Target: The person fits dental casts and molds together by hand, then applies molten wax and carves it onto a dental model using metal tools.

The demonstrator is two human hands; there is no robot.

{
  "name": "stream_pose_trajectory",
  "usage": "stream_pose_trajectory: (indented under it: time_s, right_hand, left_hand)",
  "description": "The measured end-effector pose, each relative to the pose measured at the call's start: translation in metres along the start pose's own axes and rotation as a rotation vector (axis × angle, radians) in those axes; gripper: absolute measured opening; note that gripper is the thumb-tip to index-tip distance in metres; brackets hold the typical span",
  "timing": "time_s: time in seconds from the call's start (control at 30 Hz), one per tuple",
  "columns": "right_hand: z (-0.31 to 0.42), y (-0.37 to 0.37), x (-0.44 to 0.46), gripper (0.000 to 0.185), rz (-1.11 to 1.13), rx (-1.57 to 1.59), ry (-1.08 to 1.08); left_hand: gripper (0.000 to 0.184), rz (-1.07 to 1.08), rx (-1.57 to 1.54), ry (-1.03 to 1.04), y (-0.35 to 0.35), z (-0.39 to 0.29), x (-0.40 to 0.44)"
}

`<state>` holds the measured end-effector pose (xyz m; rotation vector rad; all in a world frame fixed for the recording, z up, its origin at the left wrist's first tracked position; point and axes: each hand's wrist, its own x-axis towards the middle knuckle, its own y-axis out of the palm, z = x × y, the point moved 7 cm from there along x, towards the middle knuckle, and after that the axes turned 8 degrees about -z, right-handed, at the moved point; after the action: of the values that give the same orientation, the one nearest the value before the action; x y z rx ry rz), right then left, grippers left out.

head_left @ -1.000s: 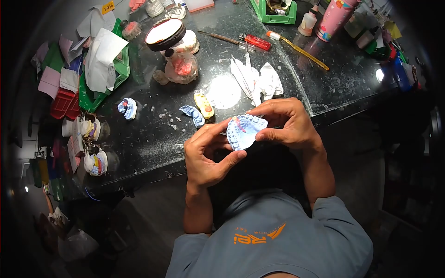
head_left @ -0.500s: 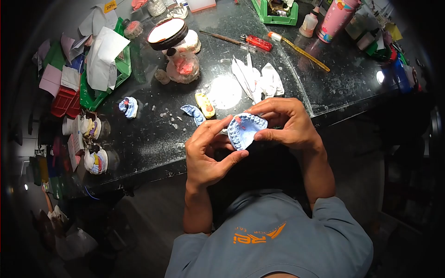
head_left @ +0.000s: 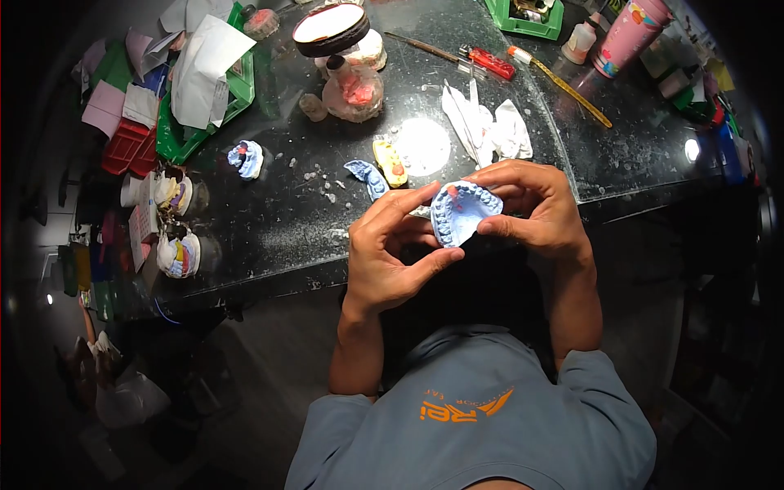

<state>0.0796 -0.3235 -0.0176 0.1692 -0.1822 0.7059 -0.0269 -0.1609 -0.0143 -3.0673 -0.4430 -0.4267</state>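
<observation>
A pale blue dental cast, an arch of teeth with a red mark near its upper part, is held just off the bench's front edge. My left hand grips its left side, with the fingertips at the top and the thumb below. On the other side, my right hand pinches it, thumb on the inner face and fingers behind. Beyond the left hand lie a curved blue cast piece and a yellow piece with an orange spot. Crumpled white tissue rests beyond the right hand.
On the dark bench are a small blue cast, stacked casts, a jar with pink material, a brush, a red-handled tool and a yellow stick. Green trays and a pink tumbler stand farther out.
The camera view has shifted, so the bench things appear farther right and higher. Both hands keep their hold on the cast, which shows at a slightly different angle.
</observation>
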Motion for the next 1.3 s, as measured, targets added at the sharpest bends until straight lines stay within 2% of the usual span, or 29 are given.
stream_pose_trajectory:
  time_s: [0.7,1.3]
  right_hand:
    - [0.0010,0.0002,-0.0003,0.045,-0.006,-0.007,0.016]
    - [0.0010,-0.0004,-0.0004,0.045,-0.008,-0.009,-0.002]
  left_hand:
    - [0.072,-0.024,-0.042,-0.008,0.0011,0.0010,-0.0007]
    - [0.067,-0.002,0.014,0.024,0.0004,-0.0019,-0.0003]
